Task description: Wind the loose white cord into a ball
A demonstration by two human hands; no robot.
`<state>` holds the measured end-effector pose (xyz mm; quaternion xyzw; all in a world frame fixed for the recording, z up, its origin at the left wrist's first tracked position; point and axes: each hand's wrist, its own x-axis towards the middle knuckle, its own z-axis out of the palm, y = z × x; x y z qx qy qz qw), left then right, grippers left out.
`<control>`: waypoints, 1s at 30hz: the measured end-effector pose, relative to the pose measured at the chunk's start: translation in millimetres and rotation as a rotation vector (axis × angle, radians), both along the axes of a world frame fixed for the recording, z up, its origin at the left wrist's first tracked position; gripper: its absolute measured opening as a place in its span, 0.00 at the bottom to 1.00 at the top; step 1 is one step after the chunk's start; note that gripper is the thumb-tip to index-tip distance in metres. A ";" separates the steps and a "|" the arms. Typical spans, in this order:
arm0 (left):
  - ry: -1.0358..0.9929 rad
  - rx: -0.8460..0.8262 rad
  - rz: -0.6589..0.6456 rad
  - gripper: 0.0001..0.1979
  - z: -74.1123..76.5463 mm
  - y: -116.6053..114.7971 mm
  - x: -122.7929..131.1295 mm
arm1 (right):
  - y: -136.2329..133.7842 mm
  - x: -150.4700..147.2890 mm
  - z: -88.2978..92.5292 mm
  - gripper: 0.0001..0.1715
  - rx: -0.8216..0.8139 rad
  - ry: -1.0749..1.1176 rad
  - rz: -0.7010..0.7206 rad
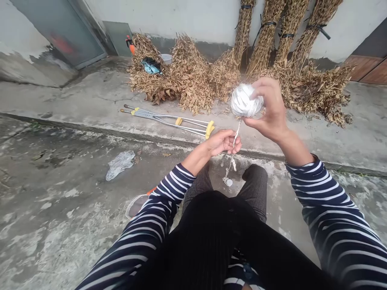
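A ball of white twine (244,100) sits in the right hand (269,105), whose thumb is beneath it and whose bent fingers curve over its right side. Being round, the ball shows no clear long axis; its strand (238,129) runs steeply down and slightly leftward to the left hand (225,142), lower and left of the ball, where curled fingers hold it loosely. A knotted end dangles below. Beyond the left hand, a pair of crutches (169,121) lies on the concrete ledge (99,117), yellow pads toward the hands. Dried stalks (193,76) are heaped along the wall (181,18) behind.
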<state>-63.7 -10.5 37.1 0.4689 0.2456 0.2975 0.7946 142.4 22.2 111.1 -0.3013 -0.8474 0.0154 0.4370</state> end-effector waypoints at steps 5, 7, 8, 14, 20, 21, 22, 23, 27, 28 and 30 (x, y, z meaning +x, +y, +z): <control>-0.056 0.043 -0.061 0.16 -1.7 -8.3 -11.7 | 12.3 15.4 -36.1 0.24 0.005 -0.122 -0.026; -0.037 0.052 -0.064 0.16 -1.5 -10.8 -16.5 | 13.6 22.6 -51.0 0.21 0.015 -0.154 -0.062; -0.024 0.051 -0.058 0.16 -1.1 -11.3 -18.6 | 13.2 26.1 -57.3 0.21 0.015 -0.165 -0.077; 0.030 0.025 0.051 0.14 8.1 -7.7 -22.3 | -2.0 36.6 -78.5 0.22 -0.123 -0.247 -0.073; 0.026 -0.034 0.225 0.12 18.6 -1.4 -12.6 | -23.0 31.0 -87.4 0.29 -0.382 -0.219 0.064; 0.033 -0.049 0.254 0.11 18.7 -0.3 -10.9 | -26.1 29.7 -88.3 0.29 -0.443 -0.192 0.089; 0.037 -0.064 0.283 0.11 18.4 0.7 -9.3 | -29.0 28.5 -89.0 0.28 -0.515 -0.159 0.116; 0.038 -0.076 0.308 0.11 17.9 1.6 -7.6 | -31.7 27.2 -89.6 0.28 -0.599 -0.116 0.146; 0.019 -0.112 0.354 0.12 15.6 3.1 -1.2 | -40.5 20.9 -93.9 0.34 -0.919 0.060 0.245; 0.016 -0.116 0.356 0.12 15.1 3.0 0.3 | -42.0 18.4 -96.4 0.35 -0.959 0.101 0.261; 0.010 -0.116 0.364 0.12 13.8 2.2 2.9 | -44.1 12.0 -103.5 0.37 -0.981 0.165 0.265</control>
